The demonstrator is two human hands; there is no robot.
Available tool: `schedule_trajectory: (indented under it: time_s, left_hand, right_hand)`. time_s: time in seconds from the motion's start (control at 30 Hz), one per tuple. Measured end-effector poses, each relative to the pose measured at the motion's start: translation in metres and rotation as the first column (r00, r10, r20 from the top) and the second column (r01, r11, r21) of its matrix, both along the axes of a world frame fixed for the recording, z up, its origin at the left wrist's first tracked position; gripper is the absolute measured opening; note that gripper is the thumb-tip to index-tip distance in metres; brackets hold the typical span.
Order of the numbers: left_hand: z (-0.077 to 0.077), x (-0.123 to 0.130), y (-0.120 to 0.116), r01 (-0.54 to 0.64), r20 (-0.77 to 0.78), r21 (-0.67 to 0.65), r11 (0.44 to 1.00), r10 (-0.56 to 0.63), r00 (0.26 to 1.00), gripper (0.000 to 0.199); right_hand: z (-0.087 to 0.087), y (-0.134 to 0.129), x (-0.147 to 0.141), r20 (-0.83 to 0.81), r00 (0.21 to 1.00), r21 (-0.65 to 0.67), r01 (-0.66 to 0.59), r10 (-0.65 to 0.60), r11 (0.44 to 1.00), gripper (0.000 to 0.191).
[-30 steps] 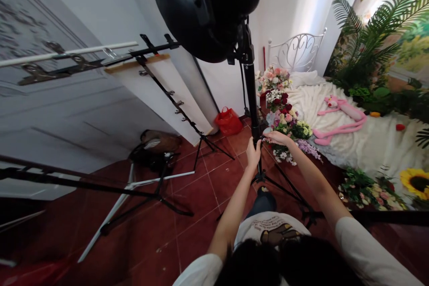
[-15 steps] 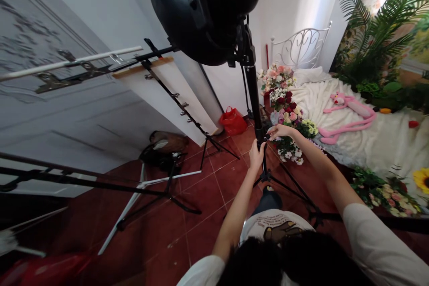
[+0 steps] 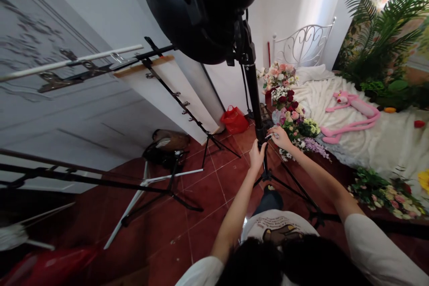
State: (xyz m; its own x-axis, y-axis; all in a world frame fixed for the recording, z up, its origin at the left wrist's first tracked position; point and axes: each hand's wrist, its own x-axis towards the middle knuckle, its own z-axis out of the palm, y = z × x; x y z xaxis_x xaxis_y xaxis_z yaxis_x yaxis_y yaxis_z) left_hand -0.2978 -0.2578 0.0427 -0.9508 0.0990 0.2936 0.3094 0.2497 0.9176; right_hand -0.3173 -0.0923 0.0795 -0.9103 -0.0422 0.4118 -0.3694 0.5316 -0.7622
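Indoor photo studio with a staged bedroom set. At centre, a large black studio light (image 3: 201,13) tops a black tripod stand (image 3: 255,98). On the left, metal spring clamps (image 3: 55,81) sit along a white rod (image 3: 103,55), near a white backdrop sheet (image 3: 150,86) behind a clip-lined stand (image 3: 208,134). On the right, a white scrollwork headboard (image 3: 303,44) rises behind a rumpled cream blanket (image 3: 397,143) bearing a Pink Panther plush (image 3: 363,106), with flower bouquets (image 3: 291,114) and palm fronds (image 3: 378,29) around it.
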Motion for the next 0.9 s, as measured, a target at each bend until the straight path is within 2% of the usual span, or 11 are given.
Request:
schedule_trajectory:
  time_s: [0.1, 0.17, 0.27, 0.33, 0.43, 0.53, 0.63, 0.7, 0.77, 0.83, 0.9]
  left_hand:
    - [-0.004, -0.001, 0.001, -0.003, -0.013, -0.011, 1.0, 0.003, 1.0, 0.039]
    - [-0.008, -0.002, 0.001, 0.005, -0.016, -0.017, 1.0, -0.006, 1.0, 0.039]
    - [-0.011, -0.003, 0.001, 0.009, -0.013, -0.014, 1.0, -0.009, 1.0, 0.043]
    - [-0.008, -0.003, 0.002, 0.018, -0.017, 0.011, 1.0, -0.018, 1.0, 0.046]
    - [0.002, -0.002, 0.004, 0.026, -0.017, 0.047, 0.999, -0.025, 1.0, 0.046]
    - [0.015, -0.003, 0.008, -0.005, 0.003, 0.069, 0.998, 0.005, 1.0, 0.044]
    - [0.024, -0.006, 0.013, -0.042, -0.037, 0.082, 0.996, 0.045, 0.998, 0.043]
    - [0.027, -0.007, 0.014, -0.069, -0.087, 0.089, 0.994, 0.077, 0.993, 0.042]
    - [0.027, -0.008, 0.014, -0.084, -0.128, 0.095, 0.992, 0.095, 0.987, 0.042]
    - [0.026, -0.008, 0.013, -0.091, -0.155, 0.09, 0.992, 0.104, 0.982, 0.042]
    - [0.025, -0.009, 0.013, -0.1, -0.156, 0.079, 0.992, 0.111, 0.982, 0.043]
  right_hand:
    - [0.002, -0.014, 0.015, -0.016, 0.997, -0.006, -0.07, 0.07, 0.998, 0.013]
    - [0.003, -0.028, 0.019, -0.004, 0.999, -0.024, -0.049, 0.049, 0.998, 0.006]
    - [0.013, -0.046, 0.017, 0.051, 0.997, -0.116, 0.058, -0.052, 0.992, 0.026]
    - [0.029, -0.053, 0.013, 0.068, 0.994, -0.176, 0.099, -0.088, 0.979, 0.035]
    - [0.066, -0.056, 0.007, 0.005, 0.996, -0.267, 0.092, -0.094, 0.959, 0.034]
    - [0.105, -0.058, 0.003, -0.085, 0.992, -0.331, 0.063, -0.096, 0.941, 0.034]
    - [0.128, -0.055, -0.001, -0.126, 0.991, -0.329, -0.011, -0.033, 0.944, 0.034]
    - [0.128, -0.046, -0.002, -0.117, 0.991, -0.344, -0.106, 0.069, 0.933, 0.036]
    - [0.115, -0.033, -0.003, -0.074, 0.977, -0.401, -0.214, 0.201, 0.891, 0.041]
    - [0.09, -0.017, -0.002, 0.001, 0.961, -0.469, -0.245, 0.278, 0.849, 0.043]
    - [0.058, -0.005, 0.0, 0.104, 0.961, -0.494, -0.175, 0.258, 0.852, 0.038]
